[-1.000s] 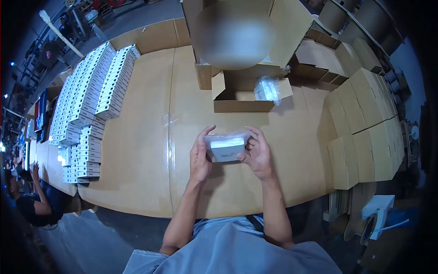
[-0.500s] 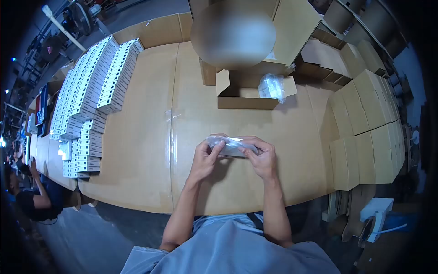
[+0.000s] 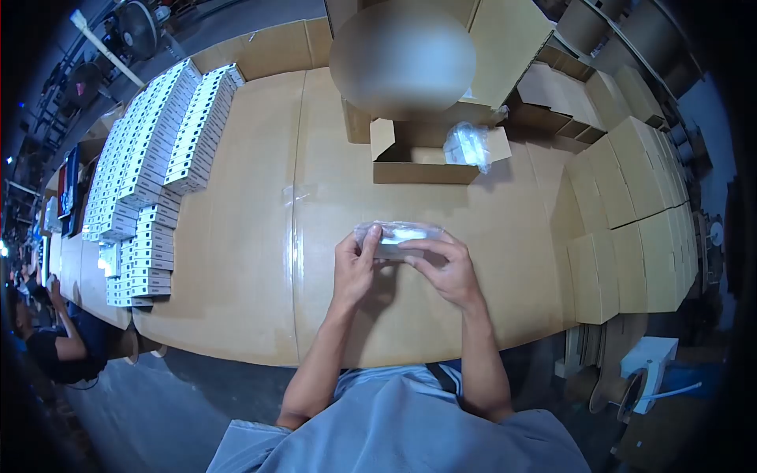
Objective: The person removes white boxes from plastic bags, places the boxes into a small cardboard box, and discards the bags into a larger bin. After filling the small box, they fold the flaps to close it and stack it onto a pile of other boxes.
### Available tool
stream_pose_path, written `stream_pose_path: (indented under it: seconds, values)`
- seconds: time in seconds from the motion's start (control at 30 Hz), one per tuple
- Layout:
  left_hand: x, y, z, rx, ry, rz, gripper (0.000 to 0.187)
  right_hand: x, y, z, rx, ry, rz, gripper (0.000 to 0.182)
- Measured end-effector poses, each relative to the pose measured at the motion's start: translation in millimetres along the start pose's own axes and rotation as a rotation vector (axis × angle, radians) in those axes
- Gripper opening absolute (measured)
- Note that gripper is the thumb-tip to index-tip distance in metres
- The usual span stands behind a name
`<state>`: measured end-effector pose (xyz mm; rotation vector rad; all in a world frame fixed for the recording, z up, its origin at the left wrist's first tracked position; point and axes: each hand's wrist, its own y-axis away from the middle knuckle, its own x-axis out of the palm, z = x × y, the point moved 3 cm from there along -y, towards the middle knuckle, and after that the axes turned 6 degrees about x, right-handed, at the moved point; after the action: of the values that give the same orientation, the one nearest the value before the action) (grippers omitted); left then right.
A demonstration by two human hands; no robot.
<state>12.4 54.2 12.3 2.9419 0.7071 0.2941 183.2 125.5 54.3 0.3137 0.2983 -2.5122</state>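
Note:
A clear plastic packet (image 3: 398, 238) is held between my two hands above the cardboard-covered table. My left hand (image 3: 355, 268) grips its left end, thumb on top and fingers behind. At the right end, my right hand (image 3: 448, 268) pinches the packet's lower edge with thumb and index finger. What lies inside the packet is too small to tell. Beyond my hands stands an open brown box (image 3: 426, 172), with a bundle wrapped in clear plastic (image 3: 467, 147) at its right side.
Rows of small white boxes (image 3: 150, 158) are stacked on the left. Brown cartons (image 3: 631, 229) stand at the right edge, and an open carton (image 3: 560, 102) at the back right. A co-worker (image 3: 67, 331) is at the far left. Clear tape (image 3: 293, 252) runs along the tabletop (image 3: 244, 236).
The packet has turned so that it lies flatter and wider. My right hand's thumb and index finger have shifted along it, while my left thumb has moved up slightly.

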Motion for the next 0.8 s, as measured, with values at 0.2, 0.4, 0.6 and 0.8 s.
stream_pose_path:
  seconds: [0.2,0.4,0.6,0.8]
  values:
    - [2.8,6.8,-6.5,0.029,0.166,-0.061,0.047,-1.7,-6.2,1.9,0.073,0.034,0.018,0.029]
    - [-4.3,4.0,-4.2,0.025,0.178,0.059,0.05,-1.0,0.2,-2.6,0.101,0.114,0.005,0.029]
    - [-3.2,16.2,-39.5,0.243,-0.028,0.261,0.037,-6.2,0.8,4.4,-0.01,0.179,-0.027,0.03]
    - [-19.3,17.8,-29.0,0.121,-0.27,0.427,0.03,-5.8,4.7,24.3,-0.087,0.285,-0.059,0.032]
